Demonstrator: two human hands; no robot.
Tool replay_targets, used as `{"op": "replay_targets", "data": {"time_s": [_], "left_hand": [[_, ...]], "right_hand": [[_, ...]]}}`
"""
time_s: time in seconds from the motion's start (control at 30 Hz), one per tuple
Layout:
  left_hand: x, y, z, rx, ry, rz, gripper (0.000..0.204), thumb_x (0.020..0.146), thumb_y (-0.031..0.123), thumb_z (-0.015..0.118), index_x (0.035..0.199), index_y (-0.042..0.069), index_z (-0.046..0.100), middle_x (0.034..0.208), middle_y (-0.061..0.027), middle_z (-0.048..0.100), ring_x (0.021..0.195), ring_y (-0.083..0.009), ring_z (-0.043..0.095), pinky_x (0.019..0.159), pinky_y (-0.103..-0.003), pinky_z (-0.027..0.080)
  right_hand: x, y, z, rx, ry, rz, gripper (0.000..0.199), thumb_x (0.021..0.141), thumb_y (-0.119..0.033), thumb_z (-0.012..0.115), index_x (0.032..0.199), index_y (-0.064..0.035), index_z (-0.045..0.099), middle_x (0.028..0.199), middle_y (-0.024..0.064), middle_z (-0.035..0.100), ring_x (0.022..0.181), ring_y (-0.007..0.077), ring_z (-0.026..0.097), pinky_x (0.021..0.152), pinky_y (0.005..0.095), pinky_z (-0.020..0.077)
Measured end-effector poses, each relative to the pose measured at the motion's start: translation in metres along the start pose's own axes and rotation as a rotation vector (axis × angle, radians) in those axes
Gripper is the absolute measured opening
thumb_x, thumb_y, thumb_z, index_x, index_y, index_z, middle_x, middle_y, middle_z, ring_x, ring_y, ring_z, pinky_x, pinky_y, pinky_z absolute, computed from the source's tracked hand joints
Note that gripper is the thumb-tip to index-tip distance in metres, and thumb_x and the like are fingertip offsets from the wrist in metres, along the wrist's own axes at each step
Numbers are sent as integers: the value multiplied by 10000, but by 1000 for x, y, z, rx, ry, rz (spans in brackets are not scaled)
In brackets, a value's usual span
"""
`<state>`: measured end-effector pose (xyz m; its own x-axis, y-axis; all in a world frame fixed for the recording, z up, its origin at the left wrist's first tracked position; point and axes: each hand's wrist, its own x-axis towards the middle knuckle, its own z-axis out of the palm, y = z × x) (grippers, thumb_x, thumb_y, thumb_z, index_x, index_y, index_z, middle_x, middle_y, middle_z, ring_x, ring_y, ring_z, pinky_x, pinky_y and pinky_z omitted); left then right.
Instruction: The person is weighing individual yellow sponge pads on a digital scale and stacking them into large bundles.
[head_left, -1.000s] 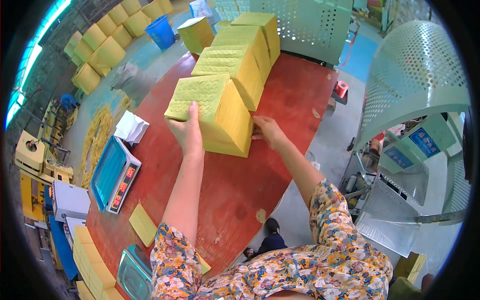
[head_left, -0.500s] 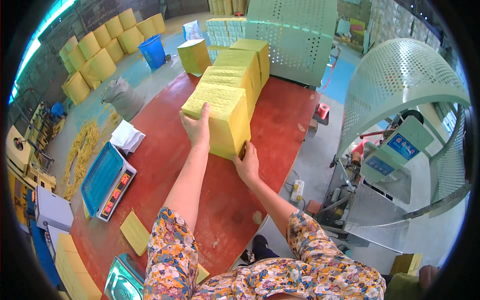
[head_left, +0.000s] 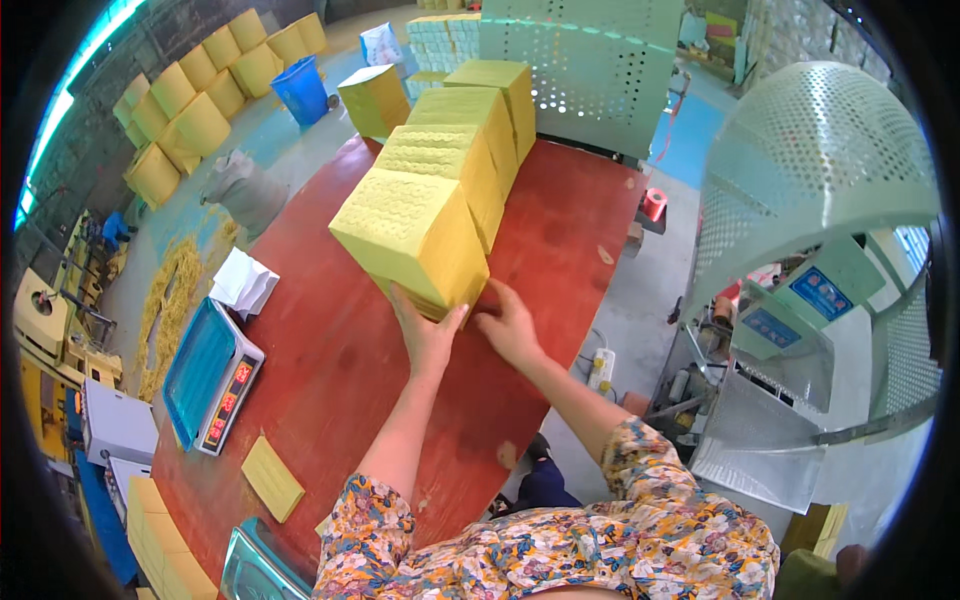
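A tall block of stacked yellow paper sheets (head_left: 415,235) with an embossed wavy top stands at the near end of a row on the red table. It sits slightly askew to the row. My left hand (head_left: 428,338) grips the lower part of its near face, thumb toward the right corner and fingers partly hidden against the paper. At the lower right corner, my right hand (head_left: 510,325) has its fingers curled against the block's base; the fingertips are partly hidden. Behind it stand more yellow paper blocks (head_left: 440,148), close together.
On the red table (head_left: 330,370) lie a digital scale (head_left: 212,375) with a blue pan, folded white paper (head_left: 243,280) and a thin yellow bundle (head_left: 272,478). A perforated green machine guard (head_left: 580,80) borders the far end. Another machine with a rounded mesh cover (head_left: 800,160) stands right.
The near paper block has turned and shifted left and nearer. My left hand has moved from its top left edge down to the lower near face. My right hand stays by the lower corner.
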<state>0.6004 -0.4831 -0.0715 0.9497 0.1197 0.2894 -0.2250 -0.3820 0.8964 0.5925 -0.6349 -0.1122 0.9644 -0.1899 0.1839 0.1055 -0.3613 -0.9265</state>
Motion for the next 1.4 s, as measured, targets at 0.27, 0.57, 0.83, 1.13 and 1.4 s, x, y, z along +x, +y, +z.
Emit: {"op": "replay_targets", "data": {"time_s": [0.27,0.57,0.83,1.13,1.4], "left_hand": [[26,14,45,97,216,-15,1107,737,154,827,1513,-59,68,1551,-280,176,1438,-412,212,1181,-465,227],[66,-7,47,181,179,-38,807,809,86,759,1426,-35,253,1384,-191,374,1289,-308,406,1093,-407,339],[79,-15,32,-248,107,-195,739,772,10,760,1362,-7,315,1329,-152,428,1239,-254,470,1042,-373,407],[80,-18,51,-13,239,-200,584,752,47,810,1224,-27,475,1184,-125,559,1074,-237,571,936,-362,470],[94,-33,52,84,251,-200,546,702,209,863,1146,12,613,1139,-168,580,1044,-342,553,895,-440,459]], "right_hand": [[169,45,-52,184,158,58,677,800,-54,608,1443,-41,393,1426,200,459,1312,344,460,1054,375,419],[201,31,25,24,209,-52,623,845,-62,469,1451,0,340,1463,251,391,1348,393,394,1125,438,342],[275,84,-56,316,322,-66,493,876,-68,581,1356,0,493,1378,170,523,1277,285,501,1066,385,405],[429,101,-79,530,399,51,481,996,-369,508,1322,-15,508,1261,122,561,1147,220,523,1003,333,401],[469,114,-32,752,425,-54,415,1010,-412,468,1141,-30,563,1076,70,591,1000,171,544,902,330,441]]}}
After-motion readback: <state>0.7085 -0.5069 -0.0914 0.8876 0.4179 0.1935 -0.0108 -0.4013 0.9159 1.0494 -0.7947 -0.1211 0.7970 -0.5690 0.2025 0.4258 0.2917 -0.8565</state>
